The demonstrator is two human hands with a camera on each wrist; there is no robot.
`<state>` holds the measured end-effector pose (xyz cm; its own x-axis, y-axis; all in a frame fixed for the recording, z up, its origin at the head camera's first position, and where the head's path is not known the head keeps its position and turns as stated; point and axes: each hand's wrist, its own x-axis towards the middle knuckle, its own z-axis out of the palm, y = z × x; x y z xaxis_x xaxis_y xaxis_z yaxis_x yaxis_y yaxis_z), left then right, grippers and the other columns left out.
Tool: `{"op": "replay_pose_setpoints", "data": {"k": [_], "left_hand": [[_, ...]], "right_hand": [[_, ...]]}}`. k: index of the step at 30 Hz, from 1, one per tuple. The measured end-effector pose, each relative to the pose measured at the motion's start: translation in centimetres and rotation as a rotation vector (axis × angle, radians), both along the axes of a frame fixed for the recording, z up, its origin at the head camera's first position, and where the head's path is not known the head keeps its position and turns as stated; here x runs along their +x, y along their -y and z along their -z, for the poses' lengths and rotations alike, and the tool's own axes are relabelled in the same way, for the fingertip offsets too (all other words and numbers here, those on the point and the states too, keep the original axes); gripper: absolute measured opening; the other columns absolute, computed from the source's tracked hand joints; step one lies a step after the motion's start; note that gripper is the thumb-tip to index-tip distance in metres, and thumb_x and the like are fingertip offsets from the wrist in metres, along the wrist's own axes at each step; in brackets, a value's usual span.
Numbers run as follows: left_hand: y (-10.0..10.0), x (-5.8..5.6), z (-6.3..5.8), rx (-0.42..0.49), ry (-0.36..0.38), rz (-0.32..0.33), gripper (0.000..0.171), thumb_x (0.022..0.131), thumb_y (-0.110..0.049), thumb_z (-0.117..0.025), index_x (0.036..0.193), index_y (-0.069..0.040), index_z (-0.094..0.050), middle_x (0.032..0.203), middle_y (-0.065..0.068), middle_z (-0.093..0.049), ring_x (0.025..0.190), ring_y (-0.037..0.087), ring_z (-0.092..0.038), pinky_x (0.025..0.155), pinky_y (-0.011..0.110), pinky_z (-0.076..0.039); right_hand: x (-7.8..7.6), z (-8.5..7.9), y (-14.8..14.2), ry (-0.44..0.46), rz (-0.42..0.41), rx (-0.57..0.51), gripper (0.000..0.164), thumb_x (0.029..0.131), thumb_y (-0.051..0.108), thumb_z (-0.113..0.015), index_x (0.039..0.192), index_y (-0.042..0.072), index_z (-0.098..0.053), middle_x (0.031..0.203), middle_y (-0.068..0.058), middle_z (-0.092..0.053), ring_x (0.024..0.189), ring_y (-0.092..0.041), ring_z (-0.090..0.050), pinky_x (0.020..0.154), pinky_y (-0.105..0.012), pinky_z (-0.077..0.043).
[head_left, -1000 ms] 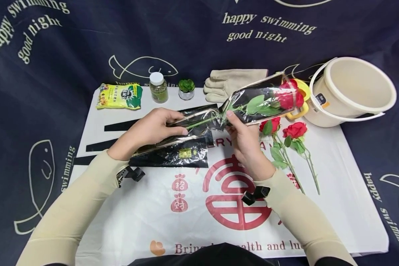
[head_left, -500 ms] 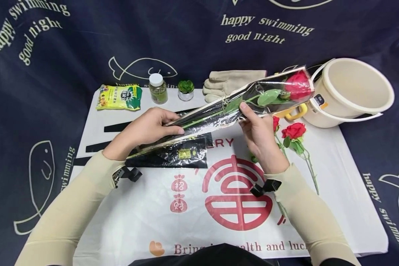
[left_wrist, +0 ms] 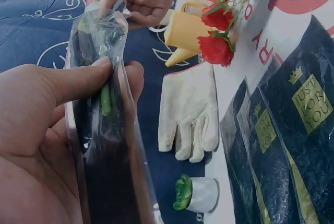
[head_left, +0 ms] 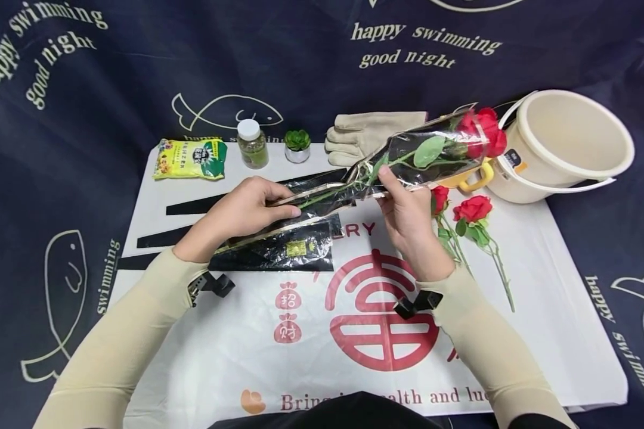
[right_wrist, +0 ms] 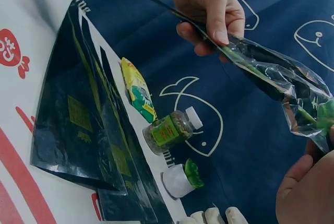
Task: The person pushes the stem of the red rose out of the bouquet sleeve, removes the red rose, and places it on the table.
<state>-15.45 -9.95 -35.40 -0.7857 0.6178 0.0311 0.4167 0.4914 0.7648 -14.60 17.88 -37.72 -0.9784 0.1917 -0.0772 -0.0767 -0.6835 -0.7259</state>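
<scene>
A red rose (head_left: 495,134) lies in a flower sleeve (head_left: 451,168), clear in front and black behind. Part of the bloom sticks out past the sleeve's wide mouth. My left hand (head_left: 244,210) pinches the narrow part, thumb on top. Further up, my right hand (head_left: 410,229) grips sleeve and stem together, and the film is creased there. In the left wrist view the cut end of the green stem (left_wrist: 106,100) shows through the film just beyond my left thumb. Under the held sleeve, several black sleeves (head_left: 263,259) with gold print lie fanned on the table.
More loose roses (head_left: 472,208) lie right of my right hand. Along the back stand a yellow-green packet (head_left: 189,159), a white-capped jar (head_left: 253,145), a small potted succulent (head_left: 297,146), a pale glove (head_left: 372,134), a yellow watering can (head_left: 485,176) and a beige bucket (head_left: 533,143).
My right hand slid up and right along the sleeve, which straightened around the bloom, then came slightly back. The film is creased again, and the bloom now pokes out of the mouth.
</scene>
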Motion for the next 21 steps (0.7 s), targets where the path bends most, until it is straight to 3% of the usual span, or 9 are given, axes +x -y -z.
{"op": "replay_pose_setpoints", "data": {"k": [3, 6, 21], "left_hand": [[-0.1, 0.0, -0.1, -0.009, 0.005, -0.016, 0.011, 0.089, -0.032, -0.065, 0.088, -0.023, -0.072, 0.067, -0.007, -0.059, 0.059, 0.012, -0.047, 0.057, 0.032, -0.038], [-0.1, 0.0, -0.1, -0.003, 0.021, -0.029, 0.013, 0.089, -0.03, -0.066, 0.094, -0.02, -0.073, 0.079, -0.01, -0.066, 0.065, 0.011, -0.052, 0.06, 0.032, -0.041], [-0.5, 0.2, 0.2, 0.035, 0.004, -0.055, 0.011, 0.09, -0.031, -0.065, 0.095, -0.025, -0.072, 0.085, -0.014, -0.067, 0.067, 0.009, -0.054, 0.064, 0.031, -0.042]], "right_hand": [[0.2, -0.1, 0.5, -0.027, -0.011, 0.036, 0.053, 0.073, -0.003, -0.078, 0.12, 0.001, -0.054, 0.108, -0.016, -0.058, 0.089, -0.022, -0.062, 0.079, -0.034, -0.05], [0.4, 0.1, 1.1, -0.048, -0.019, 0.06, 0.05, 0.074, -0.004, -0.076, 0.119, 0.0, -0.055, 0.108, -0.016, -0.059, 0.088, -0.022, -0.062, 0.075, -0.032, -0.051], [1.9, 1.3, 3.7, -0.043, -0.045, 0.216, 0.049, 0.079, 0.001, -0.074, 0.122, 0.006, -0.052, 0.111, -0.014, -0.059, 0.089, -0.018, -0.059, 0.07, -0.029, -0.05]]}}
